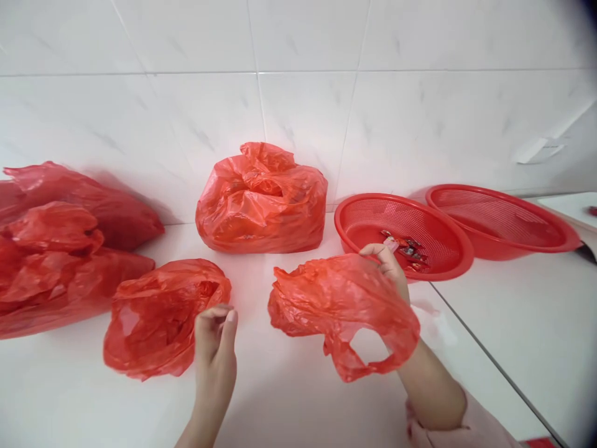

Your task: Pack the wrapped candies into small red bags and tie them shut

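Before you spreads the white desk (pixel 275 398), with filled red plastic bags (pixel 69 236) piled at its left end. The knotted red plastic bag (pixel 265 205) stands near the tiled wall (pixel 298 112), left of two red mesh baskets (pixel 448 249); the nearer one holds small wrapped pieces (pixel 410 249) (too small to name surely). Your right hand (pixel 385 261) grips the loose red plastic bag (pixel 336 292) by its edge, its handle loop hanging open. Your left hand (pixel 217 336), fingers curled, is beside the open-mouthed red plastic bag (pixel 163 317); you cannot tell whether it pinches anything.
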Motion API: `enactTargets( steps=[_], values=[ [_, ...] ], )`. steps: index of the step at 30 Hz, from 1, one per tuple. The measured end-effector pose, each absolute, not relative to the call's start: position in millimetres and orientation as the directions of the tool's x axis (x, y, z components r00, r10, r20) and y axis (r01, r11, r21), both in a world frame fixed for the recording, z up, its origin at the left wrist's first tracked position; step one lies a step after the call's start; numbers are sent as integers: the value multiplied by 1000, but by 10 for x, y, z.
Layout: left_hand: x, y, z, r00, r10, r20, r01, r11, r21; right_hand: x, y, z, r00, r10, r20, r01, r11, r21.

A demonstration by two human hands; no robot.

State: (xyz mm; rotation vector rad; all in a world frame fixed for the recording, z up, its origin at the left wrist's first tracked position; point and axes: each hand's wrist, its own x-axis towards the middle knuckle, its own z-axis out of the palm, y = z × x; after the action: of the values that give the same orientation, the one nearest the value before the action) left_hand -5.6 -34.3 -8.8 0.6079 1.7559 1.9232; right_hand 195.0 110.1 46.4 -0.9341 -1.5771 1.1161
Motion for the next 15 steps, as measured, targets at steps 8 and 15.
enactTargets(
  steps=[8,15],
  values=[
    [648,-247,134,-399,881,254,295,-140,945,1585,670,592,-654,704,277,169,492,-854],
    [242,-199,310,-403,879,-254,-319,125,940,2176,1330,396,-503,843,190,574,491,-656]
  ],
)
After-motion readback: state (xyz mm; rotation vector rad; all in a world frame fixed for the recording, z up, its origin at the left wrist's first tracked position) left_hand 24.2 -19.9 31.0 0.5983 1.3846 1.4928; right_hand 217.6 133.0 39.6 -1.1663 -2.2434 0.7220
